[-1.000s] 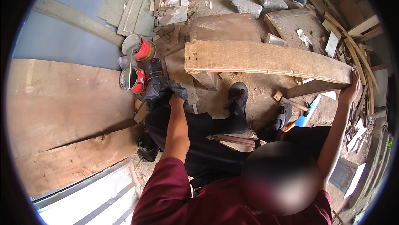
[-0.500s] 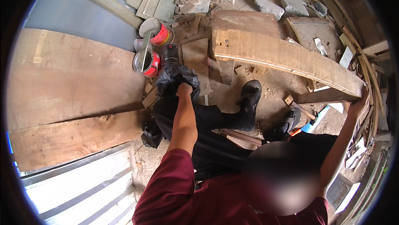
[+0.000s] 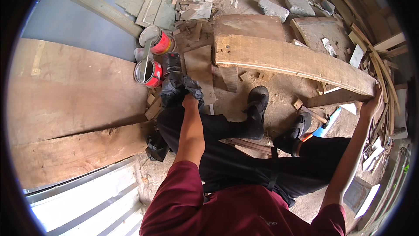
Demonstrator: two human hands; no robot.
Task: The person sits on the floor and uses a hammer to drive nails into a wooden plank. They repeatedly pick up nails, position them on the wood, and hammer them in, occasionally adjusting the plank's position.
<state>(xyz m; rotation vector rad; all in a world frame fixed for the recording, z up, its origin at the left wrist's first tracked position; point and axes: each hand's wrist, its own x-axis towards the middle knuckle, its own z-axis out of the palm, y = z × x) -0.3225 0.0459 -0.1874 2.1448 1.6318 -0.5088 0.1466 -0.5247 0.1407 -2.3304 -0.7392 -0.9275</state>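
Note:
My left hand [image 3: 190, 101] reaches into the mouth of a crumpled black plastic bag [image 3: 173, 88] beside my left knee; the bag hides its fingers. A dark can [image 3: 172, 63] stands just beyond the bag. Over on the right, my right hand [image 3: 372, 104] grips the near right end of a thick wooden plank [image 3: 288, 59], which rests raised on wooden supports like a low bench. What the bag holds is hidden from sight.
Two red cans, a nearer one [image 3: 154, 73] and a farther one [image 3: 159, 40], stand left of the bag, with a flat strip across them. A hammer [image 3: 310, 112] and a blue-bladed saw [image 3: 328, 124] lie near my right shoe. Large boards [image 3: 74, 92] fill the left; broken concrete [image 3: 273, 10] and wood scraps lie beyond.
The view has shifted slightly, and more of my lap shows. My left hand stays at the bag, with its fingers now less visible. My right hand remains at the plank's end.

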